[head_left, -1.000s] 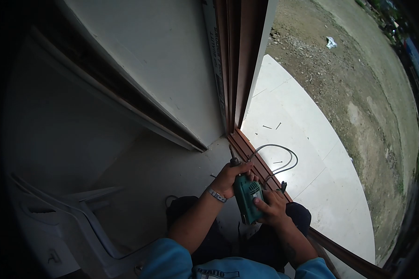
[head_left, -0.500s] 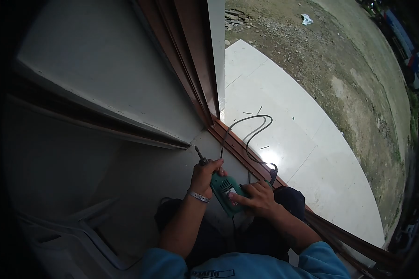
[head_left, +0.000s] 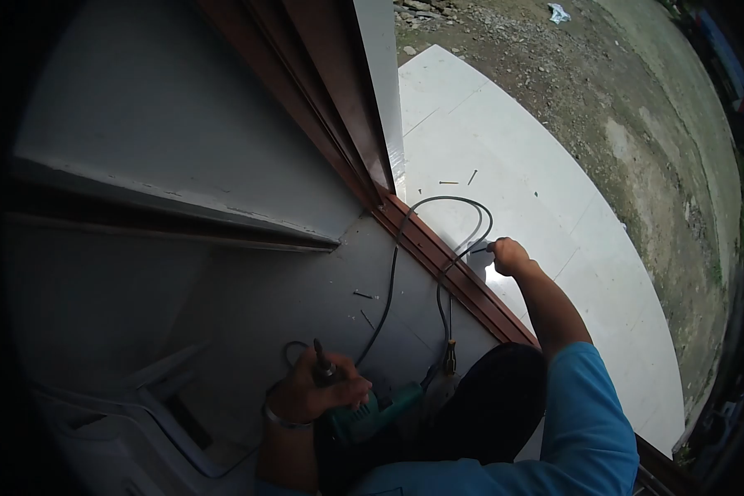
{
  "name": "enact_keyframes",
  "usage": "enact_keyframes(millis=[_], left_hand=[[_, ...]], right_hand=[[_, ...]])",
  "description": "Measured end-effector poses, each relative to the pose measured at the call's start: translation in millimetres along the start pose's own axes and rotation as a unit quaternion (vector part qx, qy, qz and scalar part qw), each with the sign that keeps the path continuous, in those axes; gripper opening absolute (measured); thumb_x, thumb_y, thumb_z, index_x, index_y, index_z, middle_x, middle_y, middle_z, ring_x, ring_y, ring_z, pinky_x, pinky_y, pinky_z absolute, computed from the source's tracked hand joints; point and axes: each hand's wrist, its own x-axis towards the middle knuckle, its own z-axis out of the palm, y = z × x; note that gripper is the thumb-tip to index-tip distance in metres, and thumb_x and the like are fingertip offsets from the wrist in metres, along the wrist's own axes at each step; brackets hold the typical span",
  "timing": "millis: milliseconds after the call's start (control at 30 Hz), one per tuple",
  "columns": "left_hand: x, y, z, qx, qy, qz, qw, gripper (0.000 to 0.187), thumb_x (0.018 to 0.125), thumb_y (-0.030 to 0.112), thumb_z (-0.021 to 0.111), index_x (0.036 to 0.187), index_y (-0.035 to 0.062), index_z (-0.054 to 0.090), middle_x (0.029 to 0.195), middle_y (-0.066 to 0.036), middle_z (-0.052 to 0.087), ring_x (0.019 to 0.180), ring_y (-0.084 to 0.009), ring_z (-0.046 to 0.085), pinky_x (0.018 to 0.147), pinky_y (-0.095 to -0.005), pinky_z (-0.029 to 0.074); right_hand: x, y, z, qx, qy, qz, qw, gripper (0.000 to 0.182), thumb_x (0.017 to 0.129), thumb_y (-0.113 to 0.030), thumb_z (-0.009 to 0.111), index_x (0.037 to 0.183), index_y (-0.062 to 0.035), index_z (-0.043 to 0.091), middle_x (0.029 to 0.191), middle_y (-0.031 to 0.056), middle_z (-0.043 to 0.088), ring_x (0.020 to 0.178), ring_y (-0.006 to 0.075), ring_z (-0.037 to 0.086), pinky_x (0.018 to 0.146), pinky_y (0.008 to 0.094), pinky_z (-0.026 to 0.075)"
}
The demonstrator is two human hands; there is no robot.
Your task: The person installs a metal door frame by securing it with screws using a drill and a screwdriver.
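Note:
My left hand (head_left: 316,390) is closed around the chuck end of a green power drill (head_left: 360,420), whose bit points up and away from me. The drill body lies low by my legs. My right hand (head_left: 511,256) reaches past the door sill onto the sunlit white tiles. Its fingers are pinched on a thin dark piece that looks like a screw (head_left: 481,249), partly hidden by the fingers. A black cable (head_left: 394,273) loops over the sill close to that hand. A screwdriver (head_left: 450,357) with a yellow and black handle is beside my knee.
Screws (head_left: 448,182) lie on the outside tiles, and more screws (head_left: 364,294) on the grey inside floor. The brown sill (head_left: 463,291) runs diagonally below the door frame (head_left: 339,107). A plastic chair (head_left: 132,413) stands at lower left; bare ground is beyond the tiles.
My right hand has left the drill and moved out over the sill to the tiles. My left hand has lowered the drill toward me, uncovering screws on the inside floor.

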Motion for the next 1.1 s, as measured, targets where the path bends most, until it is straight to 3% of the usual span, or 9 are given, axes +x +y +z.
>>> enact_keyframes(millis=[133, 233, 333, 400, 433, 500, 533, 633, 1100], left_hand=[[-27, -19, 0, 0.023, 0.038, -0.094, 0.995, 0.018, 0.084, 0.012, 0.071, 0.074, -0.0010, 0.064, 0.071, -0.009, 0.067, 0.064, -0.0123, 0.062, 0.062, -0.0279, 0.050], [-51, -26, 4, -0.004, 0.083, -0.118, 0.989, 0.020, 0.083, 0.014, 0.073, 0.073, -0.0008, 0.064, 0.070, -0.008, 0.067, 0.063, -0.0116, 0.062, 0.063, -0.0278, 0.050], [-73, -36, 2, -0.016, 0.116, -0.089, 0.989, 0.020, 0.084, 0.014, 0.072, 0.073, -0.0011, 0.065, 0.069, -0.007, 0.067, 0.063, -0.0107, 0.061, 0.062, -0.0270, 0.049], [-89, -51, -3, -0.070, 0.172, -0.092, 0.978, 0.010, 0.087, 0.005, 0.063, 0.083, -0.0030, 0.058, 0.067, -0.013, 0.061, 0.068, -0.0264, 0.064, 0.087, -0.0483, 0.049], [-91, -56, -4, -0.071, 0.176, -0.092, 0.977, 0.010, 0.087, 0.005, 0.063, 0.083, -0.0030, 0.058, 0.067, -0.013, 0.061, 0.068, -0.0264, 0.064, 0.087, -0.0483, 0.049], [-96, -63, -5, -0.014, 0.174, -0.099, 0.980, 0.014, 0.090, 0.013, 0.063, 0.098, 0.0025, 0.064, 0.075, -0.010, 0.064, 0.062, -0.0192, 0.061, 0.060, -0.0357, 0.052], [-95, -59, 3, -0.057, 0.205, -0.082, 0.974, 0.008, 0.090, 0.001, 0.060, 0.098, 0.0022, 0.064, 0.071, -0.008, 0.062, 0.059, -0.0161, 0.060, 0.062, -0.0358, 0.052], [-107, -63, 6, -0.063, 0.256, -0.112, 0.958, 0.008, 0.091, 0.002, 0.060, 0.098, 0.0017, 0.063, 0.072, -0.008, 0.063, 0.060, -0.0168, 0.060, 0.062, -0.0359, 0.052], [-121, -75, 6, -0.089, 0.214, -0.041, 0.972, 0.021, 0.091, 0.006, 0.062, 0.113, 0.0057, 0.064, 0.072, -0.005, 0.062, 0.062, -0.0136, 0.057, 0.063, -0.0340, 0.050]], right_hand=[[6, 14, 34, -0.079, 0.093, -0.124, 0.985, 0.023, 0.079, -0.009, 0.052, 0.098, -0.0077, 0.066, 0.100, 0.0124, 0.061, 0.094, 0.0296, 0.061, 0.081, 0.0381, 0.053], [6, 22, 47, -0.095, 0.092, -0.082, 0.988, 0.025, 0.079, -0.009, 0.052, 0.102, -0.0069, 0.062, 0.101, 0.0135, 0.060, 0.098, 0.0304, 0.058, 0.081, 0.0372, 0.051], [34, 18, 29, 0.060, 0.260, 0.090, 0.960, 0.015, 0.084, -0.008, 0.054, 0.098, -0.0047, 0.060, 0.094, 0.0182, 0.064, 0.088, 0.0361, 0.062, 0.076, 0.0432, 0.050], [75, 12, 8, 0.136, 0.335, 0.170, 0.917, 0.025, 0.085, -0.010, 0.058, 0.109, -0.0030, 0.060, 0.084, 0.0190, 0.068, 0.078, 0.0353, 0.066, 0.070, 0.0424, 0.052], [100, 10, 2, 0.130, 0.368, 0.176, 0.904, 0.036, 0.085, -0.010, 0.058, 0.119, -0.0016, 0.057, 0.085, 0.0188, 0.068, 0.080, 0.0333, 0.067, 0.072, 0.0414, 0.052], [149, 15, -1, 0.086, 0.376, 0.188, 0.903, 0.040, 0.083, -0.010, 0.058, 0.120, 0.0027, 0.058, 0.090, 0.0208, 0.069, 0.085, 0.0335, 0.068, 0.077, 0.0410, 0.053], [169, 13, -4, 0.108, 0.372, 0.200, 0.900, 0.034, 0.082, -0.013, 0.058, 0.112, 0.0012, 0.064, 0.091, 0.0217, 0.068, 0.086, 0.0350, 0.067, 0.078, 0.0413, 0.052], [203, -2, -9, 0.126, 0.414, 0.218, 0.875, 0.025, 0.079, -0.014, 0.059, 0.097, -0.0029, 0.071, 0.087, 0.0213, 0.069, 0.084, 0.0357, 0.067, 0.077, 0.0412, 0.053], [186, -52, 11, -0.002, 0.345, -0.075, 0.936, 0.017, 0.085, -0.004, 0.054, 0.091, -0.0008, 0.069, 0.091, 0.0203, 0.065, 0.084, 0.0369, 0.063, 0.076, 0.0409, 0.052]])
